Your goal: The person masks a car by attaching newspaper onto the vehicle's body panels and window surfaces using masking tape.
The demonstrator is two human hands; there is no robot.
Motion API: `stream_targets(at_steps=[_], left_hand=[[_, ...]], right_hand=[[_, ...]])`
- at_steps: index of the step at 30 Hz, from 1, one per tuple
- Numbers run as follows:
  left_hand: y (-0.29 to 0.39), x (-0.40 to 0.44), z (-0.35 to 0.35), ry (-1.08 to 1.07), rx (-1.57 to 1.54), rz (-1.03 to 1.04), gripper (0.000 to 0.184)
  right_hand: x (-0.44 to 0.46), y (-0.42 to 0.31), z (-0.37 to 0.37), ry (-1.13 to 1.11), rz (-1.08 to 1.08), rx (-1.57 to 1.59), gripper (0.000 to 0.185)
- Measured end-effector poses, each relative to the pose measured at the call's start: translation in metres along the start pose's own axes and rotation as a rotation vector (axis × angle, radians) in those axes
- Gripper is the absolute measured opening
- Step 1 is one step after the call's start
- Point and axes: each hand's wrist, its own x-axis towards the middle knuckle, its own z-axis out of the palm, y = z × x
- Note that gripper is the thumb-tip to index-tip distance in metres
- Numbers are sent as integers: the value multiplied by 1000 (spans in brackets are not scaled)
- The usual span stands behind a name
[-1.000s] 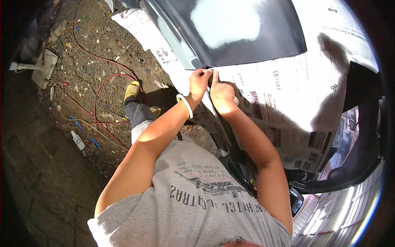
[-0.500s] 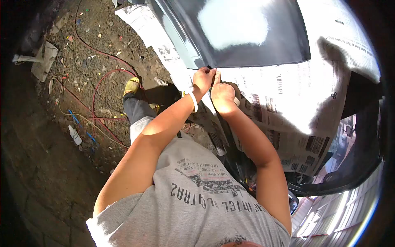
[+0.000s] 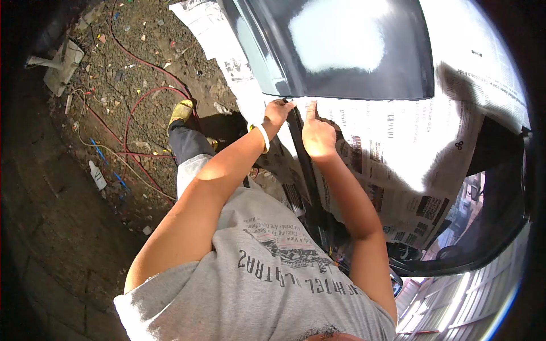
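My left hand [image 3: 277, 112], with a pale band [image 3: 263, 138] at the wrist, is at the lower corner of a dark car panel [image 3: 369, 82]. Its thumb and fingers are pinched together at the edge; a small dark bit shows at the tips, too small to name. To its right is my right hand [image 3: 318, 137], index finger stretched out and touching the newspaper [image 3: 378, 133] just below the panel's edge. The other fingers of that hand are curled and partly hidden. A large pale patch [image 3: 338, 37] marks the panel.
Newspaper sheets cover the car around the panel. A dark window frame [image 3: 483, 253] is at the right. Red hose [image 3: 133, 113], a white bottle [image 3: 97, 175] and small debris lie on the gravel at left. A yellow shoe [image 3: 181, 111] is near the car.
My right hand has moved away from my left one, rightward along the panel's edge. My left hand stays pinched at the corner. The whole view has shifted slightly.
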Motion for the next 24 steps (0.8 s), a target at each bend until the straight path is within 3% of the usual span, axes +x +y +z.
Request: stream_targets(at_steps=[1,4,6,7,8,10,15,21,24], left_hand=[[21,-17,-9,10,-7,-70,30],[15,-24,-4,166,-51,248,22],[18,-26,2,215,93,532,10],[23,-27,5,233,140,621,9],[28,-27,7,251,186,713,7],[33,-25,10,223,198,713,8],[41,-28,14,233,269,669,11],[49,-31,17,250,363,755,10],[49,-58,35,239,359,742,37]], right_hand=[[-3,-1,1,10,3,11,74],[-15,-2,-1,40,-25,87,78],[-38,-1,-1,44,-87,209,81],[-47,0,18,228,-138,280,79],[-54,1,33,91,-93,291,78],[-69,-4,36,-177,-4,308,76],[-126,-1,103,-391,117,419,70],[-181,-10,242,-598,251,524,65],[-198,-15,266,-805,206,503,60]])
